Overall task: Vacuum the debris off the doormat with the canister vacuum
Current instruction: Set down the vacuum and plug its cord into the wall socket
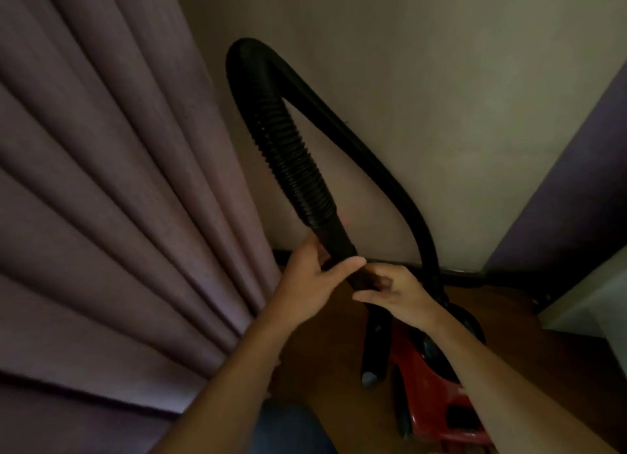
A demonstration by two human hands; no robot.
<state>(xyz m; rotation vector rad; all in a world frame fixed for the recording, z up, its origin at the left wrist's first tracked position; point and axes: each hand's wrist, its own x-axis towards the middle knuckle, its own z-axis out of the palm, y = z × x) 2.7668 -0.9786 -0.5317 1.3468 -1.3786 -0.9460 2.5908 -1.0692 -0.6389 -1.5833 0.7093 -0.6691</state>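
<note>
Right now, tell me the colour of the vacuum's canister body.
Red: the canister body shows best in the head view, lower right.

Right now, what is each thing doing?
hose, arched up high
tube, pointing down
left hand, grips hose end
right hand, grips tube top
vacuum, sitting on floor
curtain, hanging in folds

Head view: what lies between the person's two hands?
The smooth black end of the hose, gripped by left hand and right hand, shown in head view.
</note>
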